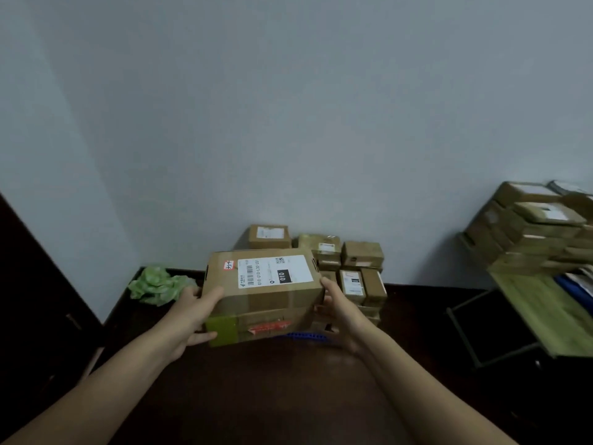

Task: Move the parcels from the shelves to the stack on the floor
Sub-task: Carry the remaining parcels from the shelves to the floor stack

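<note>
We face pale grey wall [288, 107], dark floor [272, 396] below. At right, green-boarded metal shelf [539, 303] carries brown cardboard parcels [529, 232]. Against wall, floor stack of small brown parcels [362, 271], partly hidden behind our large brown cardboard box [266, 293]: held in air, white label up, long axis left-right. In left corner, crumpled green wrapping [154, 284]. Our left hand [192, 316] and right hand [337, 303] grip box ends.

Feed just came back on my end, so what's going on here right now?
A person holds a labelled cardboard parcel in the air, left hand gripping its left end and right hand its right end. It is just in front of the stack of boxes on the floor against the wall. Other boxes sit on the shelf to the right, so the job is not finished.
</note>
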